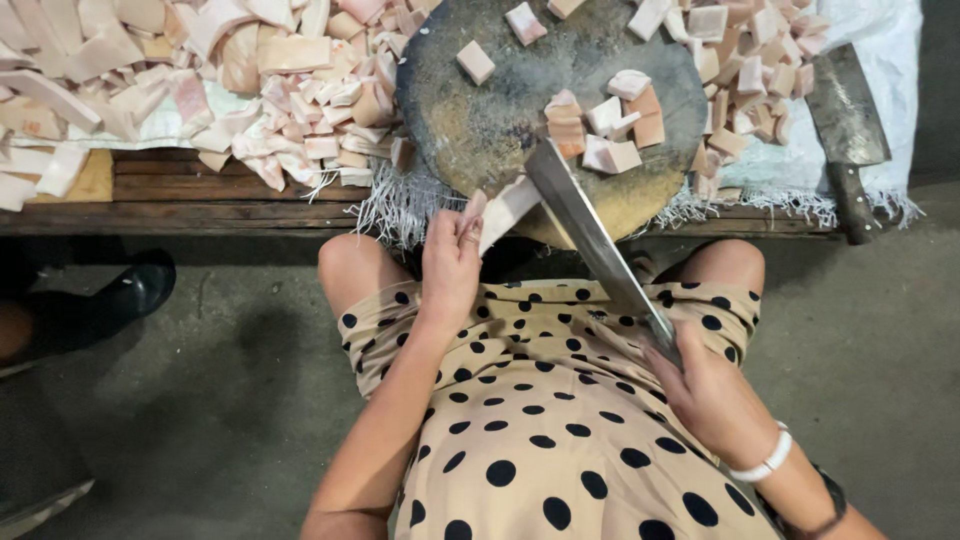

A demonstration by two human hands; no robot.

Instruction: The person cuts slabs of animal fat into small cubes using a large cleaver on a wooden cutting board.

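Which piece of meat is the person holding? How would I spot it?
Find the round dark chopping block on the wooden bench. At its near edge, the left hand pinches a long pale strip of meat, lying against the big knife blade. Unlike the small cut cubes nearby, it is long and uncut.

No printed packages, labels, signs or screens in view, only a plain white woven sack sheet, upper right, spread flat under meat pieces

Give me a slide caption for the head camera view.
Left hand holds a meat strip on the round board; right hand grips a cleaver.
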